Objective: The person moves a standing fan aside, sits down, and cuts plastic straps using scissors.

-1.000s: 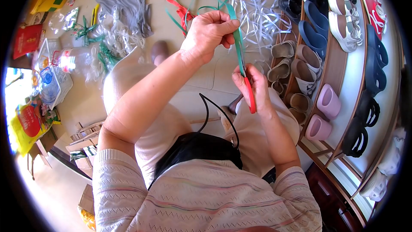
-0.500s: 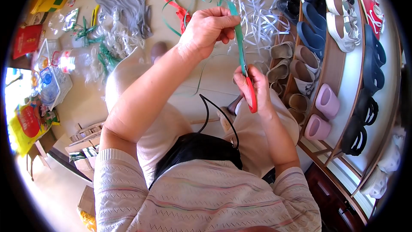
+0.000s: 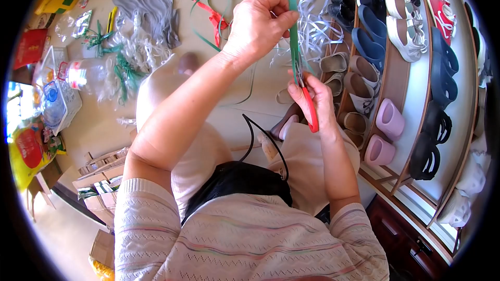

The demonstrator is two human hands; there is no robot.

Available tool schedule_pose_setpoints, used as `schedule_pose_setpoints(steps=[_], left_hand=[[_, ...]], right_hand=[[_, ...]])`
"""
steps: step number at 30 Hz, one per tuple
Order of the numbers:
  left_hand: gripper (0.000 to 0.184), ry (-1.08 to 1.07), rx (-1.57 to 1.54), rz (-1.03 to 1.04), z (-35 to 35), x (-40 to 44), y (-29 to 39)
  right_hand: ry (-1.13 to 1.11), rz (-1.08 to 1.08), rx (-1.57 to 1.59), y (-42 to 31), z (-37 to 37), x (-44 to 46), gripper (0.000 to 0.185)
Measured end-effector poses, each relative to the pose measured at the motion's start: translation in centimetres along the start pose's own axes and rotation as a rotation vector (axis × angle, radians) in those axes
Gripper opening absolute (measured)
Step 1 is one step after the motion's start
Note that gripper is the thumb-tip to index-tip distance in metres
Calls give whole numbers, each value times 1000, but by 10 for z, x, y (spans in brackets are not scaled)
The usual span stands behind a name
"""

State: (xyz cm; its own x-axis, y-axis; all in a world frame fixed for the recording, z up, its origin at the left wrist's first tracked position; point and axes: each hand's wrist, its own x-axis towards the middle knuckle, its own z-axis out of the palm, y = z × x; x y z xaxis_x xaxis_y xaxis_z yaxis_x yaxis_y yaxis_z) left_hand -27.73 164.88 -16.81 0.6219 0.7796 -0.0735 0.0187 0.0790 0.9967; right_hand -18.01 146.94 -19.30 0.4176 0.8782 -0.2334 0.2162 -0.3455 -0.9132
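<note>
My left hand [image 3: 256, 30] is closed, pinching a flat green plastic strap [image 3: 293, 39] between thumb and fingers. From there the strap curves up to the top of the view and runs down towards my right hand [image 3: 322, 101]. That hand is closed round the red handles of a pair of scissors [image 3: 311, 110]. The blades point upward along the strap's lower part. Whether they touch or cut into it I cannot tell. Beyond my left hand, loose green strapping and a red plastic strip [image 3: 215, 23] lie on the floor.
A tangle of pale strips [image 3: 312, 15] lies at the back. On the right stands a shoe rack [image 3: 398, 80] with several pairs of shoes. To the left are a grey cloth [image 3: 148, 8], a large clear bottle [image 3: 91, 77], a white basket [image 3: 69, 109] and cardboard [image 3: 101, 187].
My left hand has shifted slightly up and right with the strap. My right hand and the scissors have moved slightly right. The camera view has shifted a little.
</note>
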Motion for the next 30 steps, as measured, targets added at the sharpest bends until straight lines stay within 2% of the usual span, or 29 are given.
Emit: schedule_pose_setpoints(steps=[3, 5, 11, 17, 23, 30], left_hand=[[14, 0, 37, 70, 6, 1, -3], [14, -3, 10, 33, 9, 0, 3], [13, -23, -93, -21, 23, 1, 6], [12, -50, -245, -46, 39, 2, 6], [12, -76, -323, -69, 45, 3, 5], [13, -72, -371, -96, 43, 6, 3]], right_hand=[[20, -1, 7, -3, 0, 2, 36], [26, 78, 16, -18, -2, 3, 36], [30, 20, 262, -14, -5, 4, 37], [78, 34, 321, -18, -12, -1, 40], [93, 70, 307, -16, -19, -1, 44], [134, 82, 210, -18, -19, -2, 36]])
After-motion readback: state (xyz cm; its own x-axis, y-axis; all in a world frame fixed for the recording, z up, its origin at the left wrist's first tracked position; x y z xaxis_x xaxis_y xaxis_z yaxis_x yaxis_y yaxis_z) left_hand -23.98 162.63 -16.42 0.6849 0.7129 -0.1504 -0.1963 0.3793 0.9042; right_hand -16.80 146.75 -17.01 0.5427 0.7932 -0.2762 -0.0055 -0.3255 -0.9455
